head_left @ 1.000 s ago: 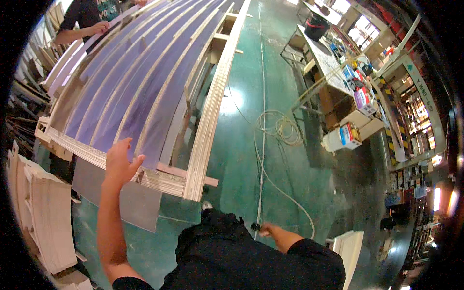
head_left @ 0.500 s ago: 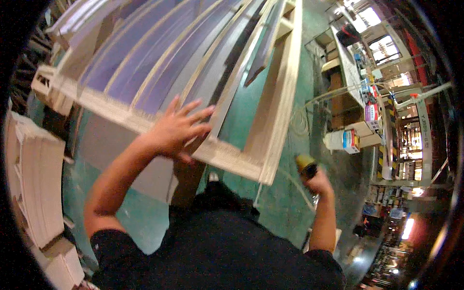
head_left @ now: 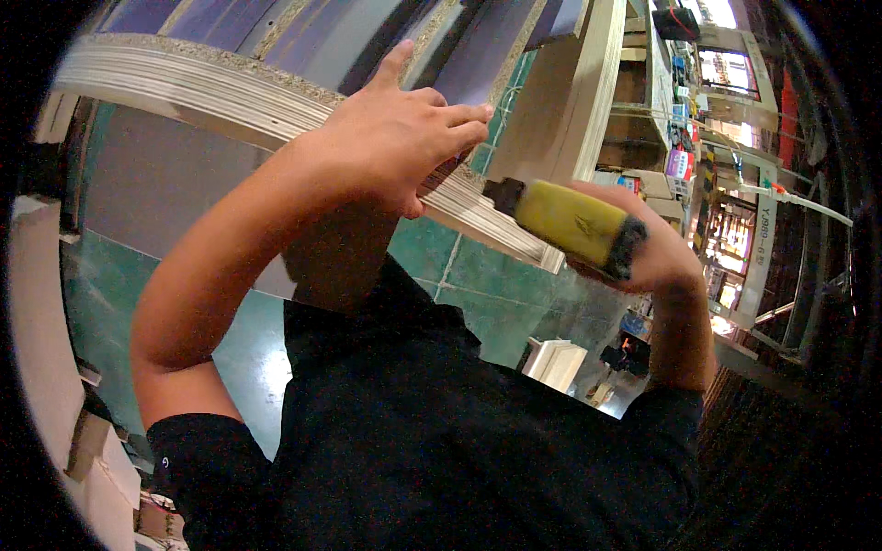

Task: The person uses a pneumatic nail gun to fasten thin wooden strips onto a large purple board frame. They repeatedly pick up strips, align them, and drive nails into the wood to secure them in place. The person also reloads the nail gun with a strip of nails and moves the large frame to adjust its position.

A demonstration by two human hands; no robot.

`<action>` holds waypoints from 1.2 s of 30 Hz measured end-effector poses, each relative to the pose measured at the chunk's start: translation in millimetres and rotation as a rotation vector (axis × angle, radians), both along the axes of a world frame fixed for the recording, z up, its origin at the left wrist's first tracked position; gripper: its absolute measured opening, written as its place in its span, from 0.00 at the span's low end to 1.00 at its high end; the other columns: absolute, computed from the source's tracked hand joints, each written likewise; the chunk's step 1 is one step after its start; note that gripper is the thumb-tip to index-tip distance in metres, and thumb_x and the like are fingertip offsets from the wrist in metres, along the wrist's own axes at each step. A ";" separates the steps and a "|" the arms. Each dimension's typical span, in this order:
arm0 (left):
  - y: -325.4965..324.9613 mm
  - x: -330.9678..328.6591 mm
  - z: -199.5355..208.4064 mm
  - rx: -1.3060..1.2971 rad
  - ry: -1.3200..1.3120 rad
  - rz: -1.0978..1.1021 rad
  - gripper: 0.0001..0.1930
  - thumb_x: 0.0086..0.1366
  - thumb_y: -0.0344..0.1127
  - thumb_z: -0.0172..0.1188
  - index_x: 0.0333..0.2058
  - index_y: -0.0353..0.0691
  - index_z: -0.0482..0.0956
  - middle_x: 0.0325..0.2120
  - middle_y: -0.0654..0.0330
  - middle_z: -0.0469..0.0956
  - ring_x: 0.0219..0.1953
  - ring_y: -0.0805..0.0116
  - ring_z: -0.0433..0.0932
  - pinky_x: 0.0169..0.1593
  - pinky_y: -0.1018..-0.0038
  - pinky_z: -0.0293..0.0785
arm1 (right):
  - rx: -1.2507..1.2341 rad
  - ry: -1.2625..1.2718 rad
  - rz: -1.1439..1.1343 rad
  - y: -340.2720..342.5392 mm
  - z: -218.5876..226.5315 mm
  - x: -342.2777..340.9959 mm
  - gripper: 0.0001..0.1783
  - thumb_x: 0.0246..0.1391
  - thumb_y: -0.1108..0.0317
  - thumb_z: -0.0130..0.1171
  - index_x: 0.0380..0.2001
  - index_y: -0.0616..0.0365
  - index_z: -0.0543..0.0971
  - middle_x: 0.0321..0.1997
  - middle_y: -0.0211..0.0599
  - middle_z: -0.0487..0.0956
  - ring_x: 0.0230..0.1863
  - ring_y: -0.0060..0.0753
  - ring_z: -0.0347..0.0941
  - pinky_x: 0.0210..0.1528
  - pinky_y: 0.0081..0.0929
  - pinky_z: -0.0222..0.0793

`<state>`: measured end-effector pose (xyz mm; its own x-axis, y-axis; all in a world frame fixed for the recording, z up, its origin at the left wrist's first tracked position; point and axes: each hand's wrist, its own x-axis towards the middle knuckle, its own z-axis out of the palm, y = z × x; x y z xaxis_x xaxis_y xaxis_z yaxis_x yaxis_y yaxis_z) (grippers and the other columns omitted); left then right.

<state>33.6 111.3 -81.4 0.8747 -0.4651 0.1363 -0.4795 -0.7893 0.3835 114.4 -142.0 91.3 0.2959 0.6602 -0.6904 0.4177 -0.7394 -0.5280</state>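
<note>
A wooden frame with layered plywood edges and several boards set on edge lies across the top of the head view. My left hand rests over its near rail, fingers spread and thumb hanging down at the front. A brown panel drops below that hand; its upper end is hidden. In my right hand is a yellow-and-black nail gun, slightly blurred. Its dark nose points left, close to the near rail, right of my left hand. Whether the nose touches the wood I cannot tell.
Stacked pale boards stand at the left. A workbench with boxes and supplies runs along the far right. Some pale wood pieces are at the lower right, above the green floor.
My right hand has brought the nail gun from the right side up and left to the frame's near rail. The view has moved closer to the frame; my left hand stays over the rail.
</note>
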 end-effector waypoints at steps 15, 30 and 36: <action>0.1 2.9 1.2 -0.009 0.056 -0.009 0.50 0.40 0.53 0.80 0.65 0.49 0.70 0.70 0.69 0.65 0.58 0.60 0.79 0.72 0.29 0.38 | 0.020 -0.104 -0.180 2.9 -43.4 14.0 0.34 0.45 0.67 0.79 0.55 0.60 0.75 0.50 0.38 0.83 0.51 0.29 0.78 0.57 0.31 0.73; -1.7 0.9 -4.4 -0.025 0.020 -0.013 0.52 0.41 0.56 0.78 0.67 0.50 0.69 0.70 0.67 0.65 0.59 0.58 0.79 0.71 0.28 0.38 | -0.028 -0.038 -0.172 13.0 -41.4 7.5 0.29 0.49 0.68 0.76 0.53 0.61 0.77 0.46 0.37 0.84 0.46 0.24 0.78 0.50 0.28 0.76; -3.7 2.0 -6.6 -0.026 0.021 -0.032 0.53 0.42 0.60 0.77 0.67 0.50 0.68 0.71 0.67 0.64 0.60 0.58 0.78 0.70 0.26 0.38 | 0.041 -0.081 -0.166 0.0 -49.2 6.5 0.22 0.46 0.72 0.74 0.46 0.60 0.81 0.42 0.35 0.86 0.40 0.26 0.77 0.46 0.31 0.77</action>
